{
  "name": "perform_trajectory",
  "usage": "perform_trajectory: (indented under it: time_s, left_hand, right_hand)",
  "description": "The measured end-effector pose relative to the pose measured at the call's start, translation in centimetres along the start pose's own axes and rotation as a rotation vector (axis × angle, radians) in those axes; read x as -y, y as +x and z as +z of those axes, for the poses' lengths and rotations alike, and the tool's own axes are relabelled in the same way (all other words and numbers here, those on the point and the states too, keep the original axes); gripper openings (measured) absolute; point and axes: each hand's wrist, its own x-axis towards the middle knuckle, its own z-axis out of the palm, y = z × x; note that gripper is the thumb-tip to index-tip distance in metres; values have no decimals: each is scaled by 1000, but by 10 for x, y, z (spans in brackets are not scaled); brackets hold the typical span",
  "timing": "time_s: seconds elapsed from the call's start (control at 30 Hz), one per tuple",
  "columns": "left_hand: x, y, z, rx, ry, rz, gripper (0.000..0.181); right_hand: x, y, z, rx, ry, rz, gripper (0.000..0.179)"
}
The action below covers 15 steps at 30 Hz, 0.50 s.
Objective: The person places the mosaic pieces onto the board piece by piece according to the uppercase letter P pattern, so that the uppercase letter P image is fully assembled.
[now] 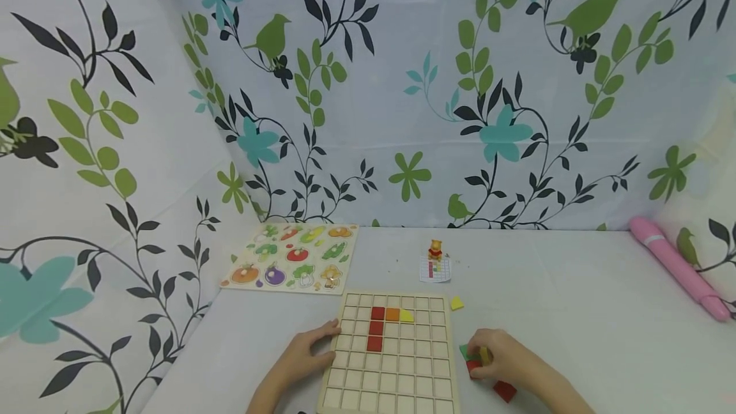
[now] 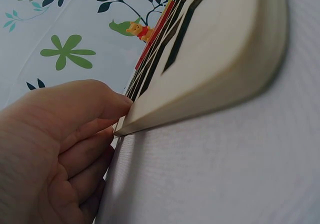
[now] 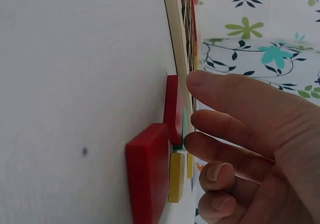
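Figurine, yellow bear in red (image 1: 435,250), beyond pale wooden grid board's (image 1: 397,366) far edge. Green flat piece (image 1: 464,351) crowds red square tile (image 1: 473,366) off board's right edge, beneath right hand (image 1: 501,356), fingers apart. Left hand (image 1: 305,355), relaxed, touches left edge.

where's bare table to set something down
Bare white tabletop: between pink cylinder and small orange bear figurine; between beige vegetable-picture board and left hand. Crowded: right of pale wooden grid board, flat red, green and yellow tiles by right hand.
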Motion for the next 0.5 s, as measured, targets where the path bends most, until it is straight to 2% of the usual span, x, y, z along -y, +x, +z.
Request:
perform_trajectory:
  time_s: [0.07,0.1,0.3,0.33,0.5]
  left_hand:
    - [0,0,0,0,1,-2,41]
    - [-6,-1,-2,2,-4,-5,41]
    - [-5,0,-1,-8,2,11,40]
    - [1,1,0,-15,8,24,41]
    - [1,-1,-1,-35,30,112,38]
  right_hand:
    - [0,0,0,9,-13,5,22]
    - [0,0,0,17,-15,14,22]
    - [1,-1,0,66,-19,63,22]
    - [1,-2,0,70,-19,67,22]
    - [1,-2,1,74,-7,75,21]
